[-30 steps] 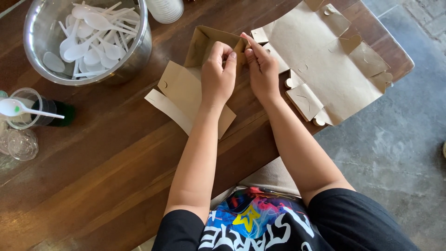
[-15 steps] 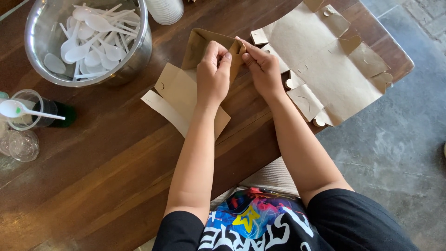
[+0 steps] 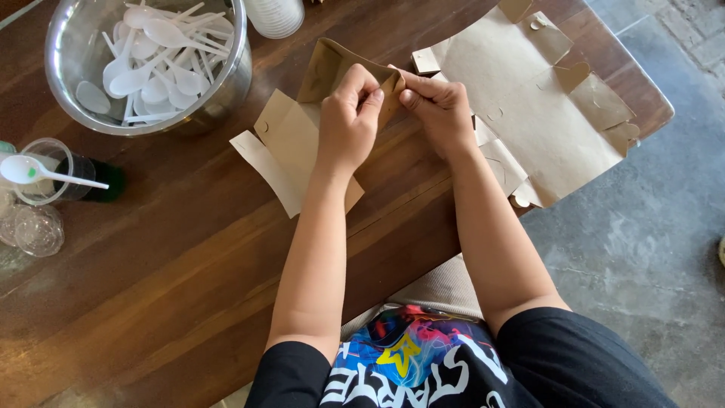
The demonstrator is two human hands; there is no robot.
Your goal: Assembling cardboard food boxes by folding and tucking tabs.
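Brown card, thin, light and easily creased: the box blank is pinched at its raised flap between left hand and right hand, best held along the folds.

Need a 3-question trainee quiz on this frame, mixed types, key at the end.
1. True or false: both hands grip the same folded brown cardboard piece.
2. What fills the metal bowl? A) white plastic spoons B) lids C) napkins
3. On which side of the right hand do the flat cardboard blanks lie, seen in the head view?

Key
1. True: left hand and right hand pinch its upper edge.
2. A: white plastic spoons.
3. To its right, flat on the wooden table.
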